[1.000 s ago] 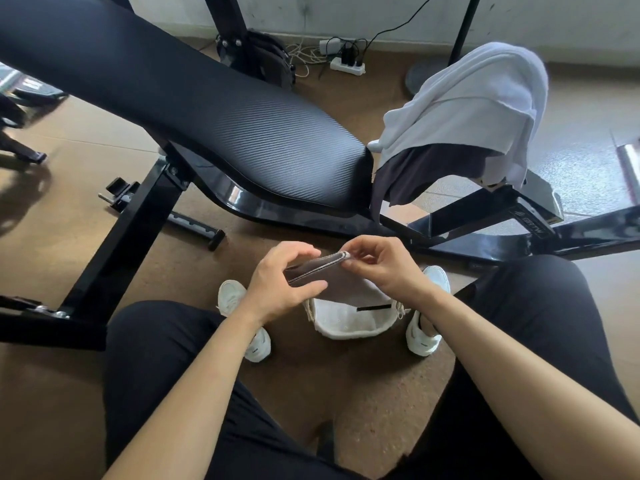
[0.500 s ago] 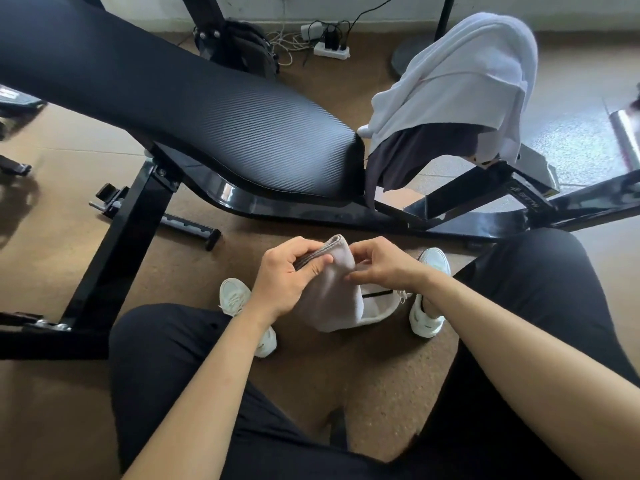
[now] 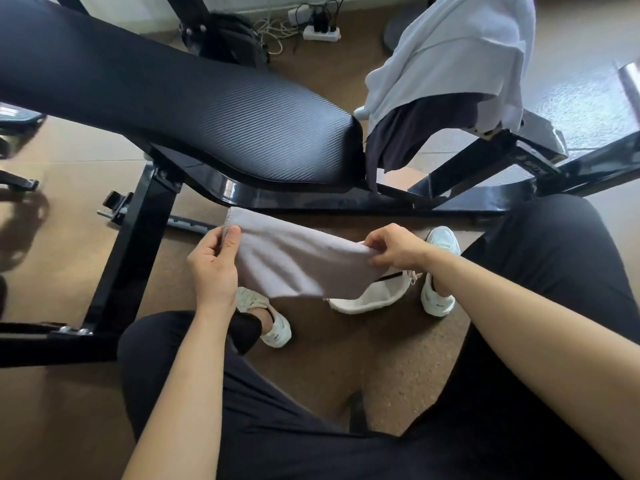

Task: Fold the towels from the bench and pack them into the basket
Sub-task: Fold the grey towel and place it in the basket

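Hands bunched together earlier are now spread: the grey towel (image 3: 298, 268) is pinched at its ends by the left hand (image 3: 214, 271) and right hand (image 3: 398, 251) and stretched over the white basket (image 3: 375, 298) at centre frame. Folding is judged unfinished; a white towel (image 3: 460, 53) and dark towel (image 3: 408, 140) are left draped upper right.

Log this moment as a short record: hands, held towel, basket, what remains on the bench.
left hand: pinches grey towel's left edge
right hand: pinches its right end
grey towel: spread between both hands, over the basket
basket: white, on floor between the shoes, partly covered
bench: white towel draped over dark cloth at its end
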